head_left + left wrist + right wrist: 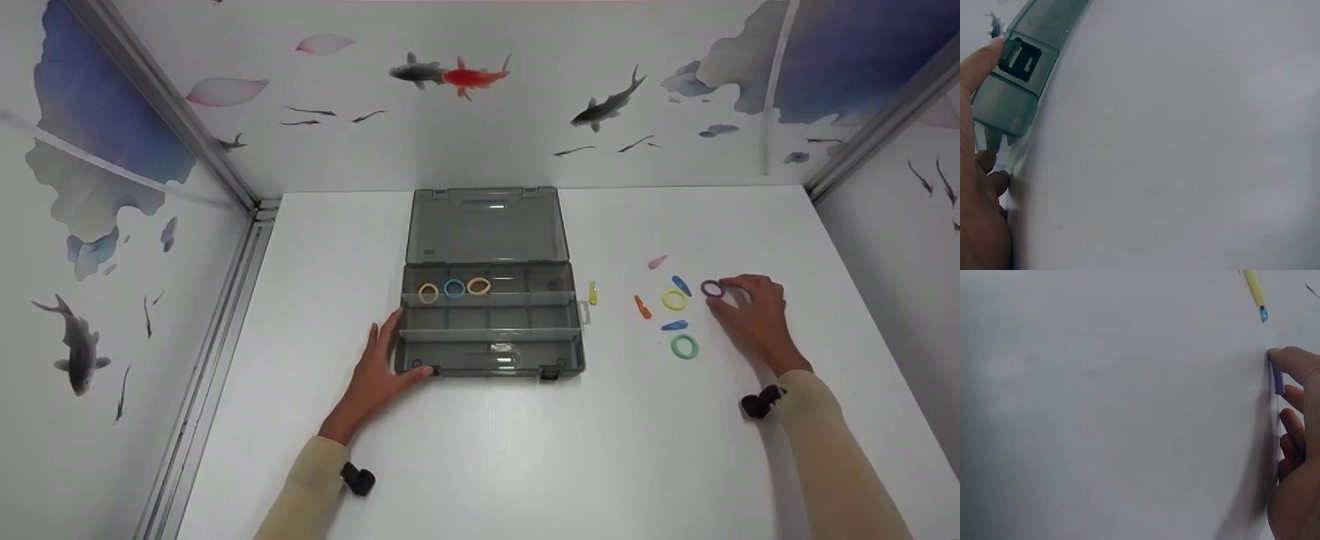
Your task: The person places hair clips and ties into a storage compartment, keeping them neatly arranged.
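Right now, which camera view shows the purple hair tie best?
The head view: the whole purple hair tie is visible at the right hand's fingertips. The right wrist view shows only its edge under a fingertip; the left wrist view misses it.

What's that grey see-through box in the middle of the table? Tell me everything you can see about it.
The grey box is a translucent, smoky plastic organiser lying open on the white table, its hinged lid folded back flat toward the far wall. Dividers split the base into rows of small compartments. The back row holds three hair ties: cream, blue and tan. A dark latch sits on the front edge. The left hand rests against its front left corner, thumb by the latch.
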Motion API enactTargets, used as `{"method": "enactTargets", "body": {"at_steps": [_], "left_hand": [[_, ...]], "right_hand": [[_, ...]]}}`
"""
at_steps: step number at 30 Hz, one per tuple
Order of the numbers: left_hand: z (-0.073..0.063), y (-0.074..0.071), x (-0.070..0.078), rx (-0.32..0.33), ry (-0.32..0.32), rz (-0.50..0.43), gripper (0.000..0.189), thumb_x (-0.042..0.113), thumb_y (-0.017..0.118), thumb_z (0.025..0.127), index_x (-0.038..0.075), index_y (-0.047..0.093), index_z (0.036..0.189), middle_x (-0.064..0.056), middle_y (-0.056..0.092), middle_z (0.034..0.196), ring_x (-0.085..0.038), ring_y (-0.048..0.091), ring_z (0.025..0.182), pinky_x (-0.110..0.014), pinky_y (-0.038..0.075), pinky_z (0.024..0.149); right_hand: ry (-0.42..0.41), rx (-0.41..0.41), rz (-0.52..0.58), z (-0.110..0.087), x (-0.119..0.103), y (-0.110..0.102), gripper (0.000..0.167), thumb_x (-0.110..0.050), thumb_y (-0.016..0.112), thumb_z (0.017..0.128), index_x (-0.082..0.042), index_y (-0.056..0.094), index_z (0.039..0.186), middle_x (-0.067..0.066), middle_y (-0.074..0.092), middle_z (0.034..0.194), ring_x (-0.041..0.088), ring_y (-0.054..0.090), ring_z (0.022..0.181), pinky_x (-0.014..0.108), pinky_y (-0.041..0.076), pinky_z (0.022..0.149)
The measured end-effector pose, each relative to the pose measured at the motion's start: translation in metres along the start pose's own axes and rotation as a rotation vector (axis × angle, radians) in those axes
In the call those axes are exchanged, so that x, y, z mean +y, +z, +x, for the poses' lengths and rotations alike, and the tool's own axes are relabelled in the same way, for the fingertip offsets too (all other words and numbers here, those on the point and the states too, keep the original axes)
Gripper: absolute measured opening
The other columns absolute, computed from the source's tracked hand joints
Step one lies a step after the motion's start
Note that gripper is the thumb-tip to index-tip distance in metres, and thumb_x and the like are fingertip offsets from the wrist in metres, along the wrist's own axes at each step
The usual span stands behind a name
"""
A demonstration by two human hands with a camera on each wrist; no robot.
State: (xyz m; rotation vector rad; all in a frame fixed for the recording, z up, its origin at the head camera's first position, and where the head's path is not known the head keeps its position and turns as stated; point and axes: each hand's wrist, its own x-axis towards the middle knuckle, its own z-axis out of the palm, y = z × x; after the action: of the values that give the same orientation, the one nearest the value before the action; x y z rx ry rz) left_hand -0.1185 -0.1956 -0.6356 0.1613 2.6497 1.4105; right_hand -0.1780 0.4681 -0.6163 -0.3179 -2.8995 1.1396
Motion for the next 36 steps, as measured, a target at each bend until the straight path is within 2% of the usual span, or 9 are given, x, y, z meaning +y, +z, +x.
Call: {"method": "enactTargets", "body": {"at_steps": [9,15,24,27,31,36], "left_hand": [[0.000,-0.001,0.005,-0.011,-0.003,-0.004,0.113,0.058,0.088,0.090,0.032,0.021,0.177,-0.018,0.015,0.183,-0.047,0.001,0.169,-0.083,0.018,0.123],[0.000,-0.001,0.005,-0.004,0.000,0.003,0.114,0.060,0.088,0.089,0.033,0.021,0.177,-0.015,0.018,0.183,-0.046,0.001,0.169,-0.082,0.018,0.124],[-0.003,-0.001,0.002,-0.003,-0.006,0.003,0.113,0.060,0.088,0.090,0.034,0.021,0.177,-0.016,0.017,0.183,-0.047,0.002,0.169,-0.082,0.017,0.124],[-0.004,-0.001,0.002,-0.005,-0.007,0.005,0.113,0.060,0.088,0.090,0.034,0.021,0.177,-0.016,0.016,0.184,-0.047,0.002,0.169,-0.083,0.017,0.124],[-0.003,-0.001,0.003,-0.004,-0.005,0.004,0.114,0.059,0.088,0.090,0.034,0.021,0.177,-0.015,0.017,0.184,-0.047,0.003,0.169,-0.083,0.017,0.123],[-0.001,-0.001,0.002,-0.001,0.005,0.010,0.113,0.057,0.088,0.090,0.031,0.021,0.177,-0.016,0.018,0.183,-0.048,0.003,0.169,-0.083,0.018,0.124]], "right_hand": [[-0.016,0.034,0.005,0.000,0.003,0.004,0.063,-0.056,0.067,0.107,-0.007,0.065,0.146,0.023,0.040,0.160,0.046,0.026,0.152,0.077,0.029,0.119],[-0.007,0.066,0.037,-0.002,0.004,0.007,0.060,-0.058,0.069,0.106,-0.008,0.068,0.140,0.021,0.043,0.157,0.043,0.028,0.150,0.075,0.030,0.120],[0.007,0.068,0.056,-0.004,-0.003,0.010,0.063,-0.061,0.067,0.105,-0.011,0.067,0.142,0.017,0.046,0.158,0.041,0.032,0.152,0.073,0.032,0.122],[-0.038,0.063,0.060,-0.005,-0.007,0.011,0.058,-0.056,0.069,0.106,-0.008,0.069,0.139,0.019,0.048,0.154,0.042,0.033,0.151,0.073,0.032,0.122],[-0.149,0.071,0.068,-0.003,-0.018,0.011,0.045,-0.039,0.074,0.108,-0.001,0.072,0.132,0.023,0.053,0.146,0.043,0.035,0.145,0.073,0.032,0.118],[-0.287,0.118,0.069,0.000,-0.035,0.015,0.030,-0.015,0.083,0.101,0.003,0.076,0.124,0.025,0.060,0.135,0.044,0.041,0.137,0.067,0.033,0.112]]}}
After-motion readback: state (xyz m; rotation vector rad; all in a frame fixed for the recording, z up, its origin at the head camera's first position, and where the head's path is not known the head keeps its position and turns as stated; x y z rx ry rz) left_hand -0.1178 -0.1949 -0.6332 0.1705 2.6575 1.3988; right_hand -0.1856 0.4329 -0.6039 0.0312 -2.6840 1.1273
